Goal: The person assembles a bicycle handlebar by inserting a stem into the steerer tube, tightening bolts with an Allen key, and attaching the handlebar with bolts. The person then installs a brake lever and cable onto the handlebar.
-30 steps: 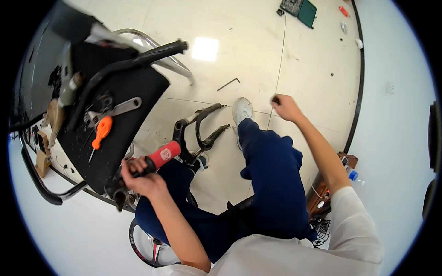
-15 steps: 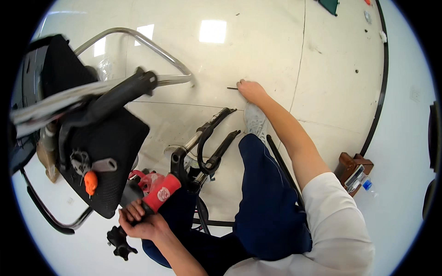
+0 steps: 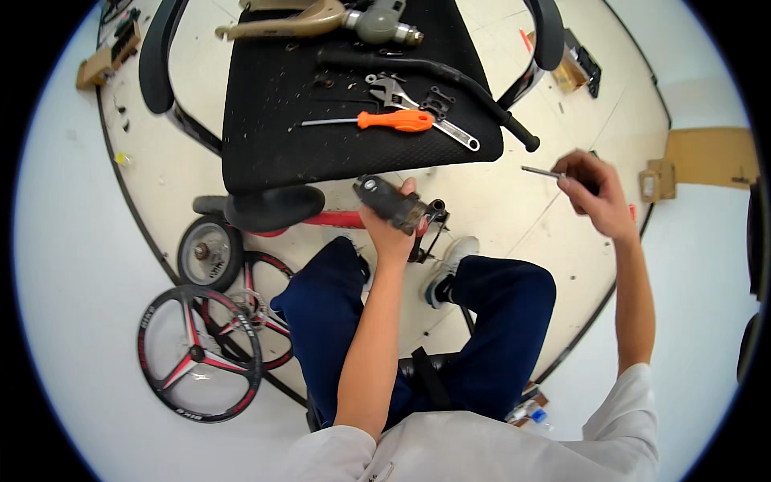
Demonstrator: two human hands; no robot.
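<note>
In front of my lap, my left hand [image 3: 389,229] is closed around a black bicycle stem [image 3: 389,202], blurred a little, just below the front edge of a black chair seat [image 3: 297,157]. A red bicycle frame tube [image 3: 337,218] runs behind that hand. Out to the right, my right hand [image 3: 596,191] pinches a thin metal rod [image 3: 540,172] that points left; its kind is not clear. On the seat lie an orange-handled screwdriver [image 3: 395,120], an adjustable wrench [image 3: 458,135] and a black handlebar [image 3: 434,71].
A tan fork-shaped part [image 3: 297,26] lies at the seat's back, between armrests [image 3: 155,64]. At left, a three-spoke wheel [image 3: 195,353] and a small black tyre [image 3: 210,253] sit by a black saddle [image 3: 277,210]. Cardboard [image 3: 711,157] stands at right.
My right hand has come up off the floor with the thin rod. The view has swung round to face the chair seat. The fork that stood by my left hand no longer shows.
</note>
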